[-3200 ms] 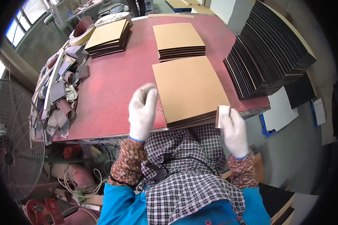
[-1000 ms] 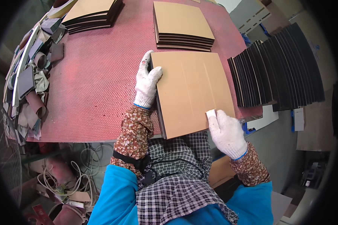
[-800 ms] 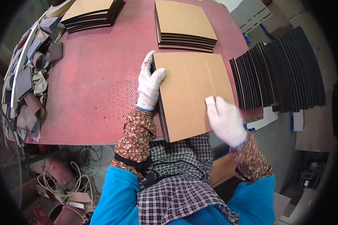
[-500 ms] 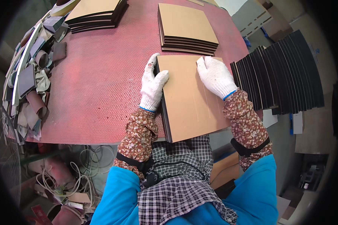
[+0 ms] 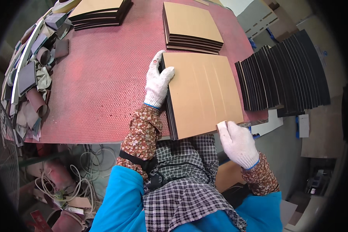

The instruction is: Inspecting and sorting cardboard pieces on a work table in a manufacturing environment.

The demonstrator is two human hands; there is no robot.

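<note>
A stack of tan boards with black edges [image 5: 197, 89] lies in front of me at the near edge of the red table. My left hand [image 5: 157, 83], in a white knit glove, holds the stack's left edge, thumb over the top face and fingers along the side. My right hand [image 5: 237, 143], gloved too, is at the stack's near right corner. It pinches a small pale strip-like piece [image 5: 222, 126] whose exact kind I cannot make out. Several faint pale streaks run lengthwise down the top board.
Two more board stacks [image 5: 193, 25] [image 5: 98, 13] stand at the back of the red mesh-textured table [image 5: 92, 77]. Dark-edged boards [image 5: 286, 73] stand in a row at right. Abrasive-looking scraps [image 5: 36, 100] crowd the left edge. Below lie coiled hoses [image 5: 87, 185].
My right hand has moved from the stack's far edge down toward me to its near right corner, carrying the small piece. More streaks show on the top board. My left hand stays at the left edge.
</note>
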